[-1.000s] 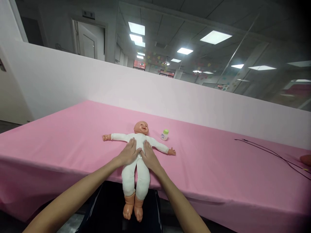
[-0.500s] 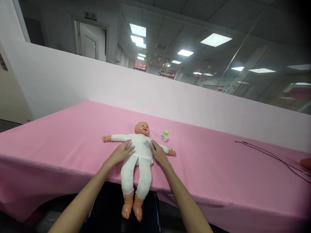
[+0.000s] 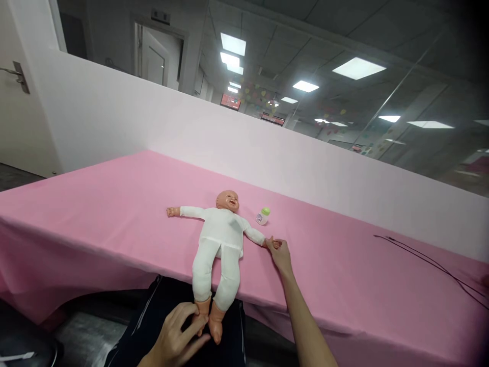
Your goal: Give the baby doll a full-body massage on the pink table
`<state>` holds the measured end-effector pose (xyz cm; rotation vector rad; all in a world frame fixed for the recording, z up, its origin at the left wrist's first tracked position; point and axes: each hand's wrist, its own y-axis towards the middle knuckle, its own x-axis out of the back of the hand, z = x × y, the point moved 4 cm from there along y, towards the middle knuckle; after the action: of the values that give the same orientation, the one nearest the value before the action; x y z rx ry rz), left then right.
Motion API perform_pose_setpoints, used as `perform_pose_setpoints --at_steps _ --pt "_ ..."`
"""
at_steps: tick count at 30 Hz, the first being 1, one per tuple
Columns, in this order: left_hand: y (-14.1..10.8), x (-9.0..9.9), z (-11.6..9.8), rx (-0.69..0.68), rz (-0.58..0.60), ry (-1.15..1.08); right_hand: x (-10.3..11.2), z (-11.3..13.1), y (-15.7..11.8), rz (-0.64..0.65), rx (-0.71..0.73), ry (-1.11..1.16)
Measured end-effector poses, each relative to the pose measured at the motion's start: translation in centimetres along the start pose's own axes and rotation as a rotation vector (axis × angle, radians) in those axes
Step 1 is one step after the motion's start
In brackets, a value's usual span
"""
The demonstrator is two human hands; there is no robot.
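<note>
Head view: a doll (image 3: 221, 227) is handled at foot and hand.
One foot (image 3: 202, 310) is met by the left hand (image 3: 173, 334), half-curled; whether it is clasped cannot be told. The doll is laid face up, legs over the table (image 3: 336, 285) edge, likely for reach. Past its torso, a bottle (image 3: 262, 217) is set beside its head; its outstretched hand is pinched in the right hand's (image 3: 282, 259) nearly closed grip, probably for steadiness.

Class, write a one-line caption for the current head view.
Two bare hands at a white-clothed baby doll's hand and foot.
</note>
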<state>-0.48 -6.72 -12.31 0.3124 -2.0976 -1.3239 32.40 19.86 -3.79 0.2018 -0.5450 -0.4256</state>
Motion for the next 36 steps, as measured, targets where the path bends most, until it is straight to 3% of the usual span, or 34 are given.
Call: perform_pose_setpoints --at_steps 6,8,11,14,17,21,23,25,27,29,33,36 --pt "-1.3 0.0 0.8 0.057 -0.067 -0.126 -0.6 0.4 -0.9 0.033 -0.183 0.466" --pt "-0.5 0.5 0.3 0.118 -0.129 -0.193 -0.8 0.9 -0.8 -0.018 -0.262 0.651" --pt "2.0 2.0 -0.2 0.309 -0.254 -0.269 -0.9 2.6 -0.2 -0.098 -0.268 0.768" --pt "6.5 3.4 0.4 0.488 -0.308 -0.332 -1.2 5.8 0.2 -0.113 -0.168 0.793" --pt "12.6 3.3 2.9 0.582 -0.279 -0.444 -2.4 10.2 -0.6 0.019 0.015 0.634" --pt "19.8 0.0 8.7 0.751 -0.223 -0.703 -5.9 15.3 -3.7 0.389 0.391 0.249" --pt "22.0 -2.0 11.2 0.828 -0.142 -0.813 -7.3 16.5 -5.3 0.484 0.542 0.113" --pt "23.0 -3.2 12.7 0.893 -0.070 -0.877 -8.0 16.9 -5.9 0.509 0.592 0.044" --pt "22.8 -2.8 12.9 0.926 -0.068 -0.879 -7.9 16.7 -5.3 0.517 0.567 0.070" --pt "21.6 -0.8 11.9 0.918 -0.114 -0.838 -6.9 15.7 -3.5 0.464 0.448 0.173" --pt "16.1 4.1 7.9 0.889 -0.098 -0.805 -3.4 10.5 0.9 0.068 -0.073 0.481" --pt "10.8 6.5 5.3 0.916 -0.043 -0.828 -2.2 7.1 2.0 -0.073 -0.218 0.554"
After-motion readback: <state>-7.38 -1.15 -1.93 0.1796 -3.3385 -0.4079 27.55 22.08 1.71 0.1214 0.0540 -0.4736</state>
